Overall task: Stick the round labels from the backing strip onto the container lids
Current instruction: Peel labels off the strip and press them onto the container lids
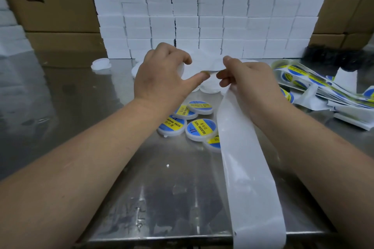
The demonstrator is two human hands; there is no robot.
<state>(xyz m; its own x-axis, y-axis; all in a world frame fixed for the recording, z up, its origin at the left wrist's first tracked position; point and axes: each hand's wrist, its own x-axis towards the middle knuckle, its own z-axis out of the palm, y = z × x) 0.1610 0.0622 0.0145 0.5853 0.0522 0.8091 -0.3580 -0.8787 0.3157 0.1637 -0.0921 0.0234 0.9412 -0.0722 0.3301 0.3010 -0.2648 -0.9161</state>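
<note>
Backing strip (249, 177): one, its peeled length trailing off our counter (162, 198), out of the way.
Labelled lids (201, 129): five, set aside between our wrists.
Right hand (249, 88): fingers pinched on the strip's top.
Left hand (162, 74): fingers curled round one blank lid (182, 68), thumb meeting one round label (211, 72), we judge for transfer.
Beyond: spare label strips (299, 78), uncounted.

You had a plain white backing strip (249, 177) over a grey, streaked metal surface (162, 198). Your labelled lids (200, 129) were white-rimmed and blue, with a yellow band and black lettering. The stacked boxes (210, 5) were white, and the cartons (54, 5) were brown with black print.
</note>
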